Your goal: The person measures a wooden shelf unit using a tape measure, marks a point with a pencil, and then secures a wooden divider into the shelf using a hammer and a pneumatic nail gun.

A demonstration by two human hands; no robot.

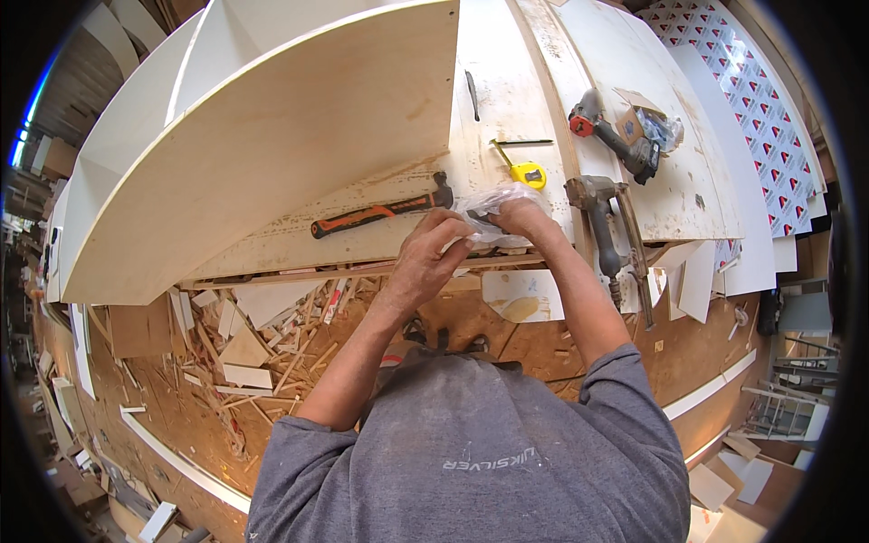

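A clear plastic bag (503,195), with something dark inside, is between my hands at the near edge of the workbench (493,54). My left hand (433,255) pinches the bag's left side with bent fingers. At its right side my right hand (525,220) is closed at the bag, the fingertips partly hidden by plastic. An orange and black hammer (385,212) lies just left of the bag, its head almost touching it. Beyond my right hand rests a yellow tape measure (528,175) with some blade pulled out, and a dark pencil-like stick (525,142) lies across the blade's end.
A large curved plywood panel (299,136) stands at the left. To the right lie a nail gun (599,217), a cordless power tool (615,138) and a torn carton (631,125). A dark slim tool (472,95) lies farther back. Wood offcuts (249,348) litter the floor.
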